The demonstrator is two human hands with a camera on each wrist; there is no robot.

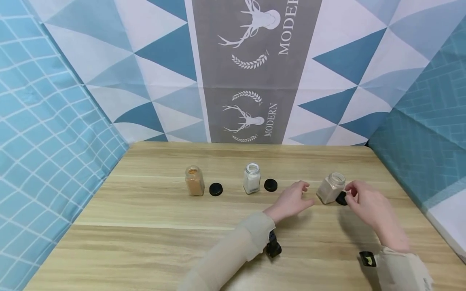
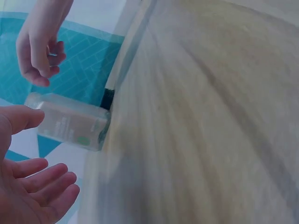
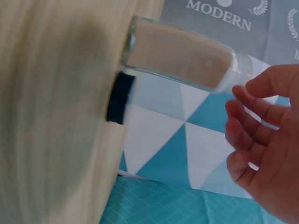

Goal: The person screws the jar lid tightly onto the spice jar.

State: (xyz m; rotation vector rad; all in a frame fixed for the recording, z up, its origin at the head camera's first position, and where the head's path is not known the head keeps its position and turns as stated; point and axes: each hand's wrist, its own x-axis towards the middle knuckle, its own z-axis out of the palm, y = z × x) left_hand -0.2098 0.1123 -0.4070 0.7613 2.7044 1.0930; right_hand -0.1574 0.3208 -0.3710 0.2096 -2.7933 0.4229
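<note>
On the right side of the table stands an open glass jar (image 1: 331, 188) filled with beige powder. Its black lid (image 1: 341, 198) lies beside it on the table, on the side of my right hand (image 1: 370, 205). That hand hovers close to the jar's neck, its fingers loosely bent with nothing visible between them. To the left of the jar my left hand (image 1: 292, 201) is held above the table, apart from the glass. In the left wrist view, the fingers of the left hand (image 2: 39, 186) are spread and hold nothing. The right wrist view shows the jar (image 3: 182, 53) upright beside its lid (image 3: 121, 98).
Further left, an open jar of white powder (image 1: 252, 178) has a black lid (image 1: 270, 185) next to it. At the left, an open jar of orange powder (image 1: 194, 181) stands near another black lid (image 1: 216, 189). Patterned cloth (image 1: 247, 72) hangs behind the wooden table (image 1: 145, 242).
</note>
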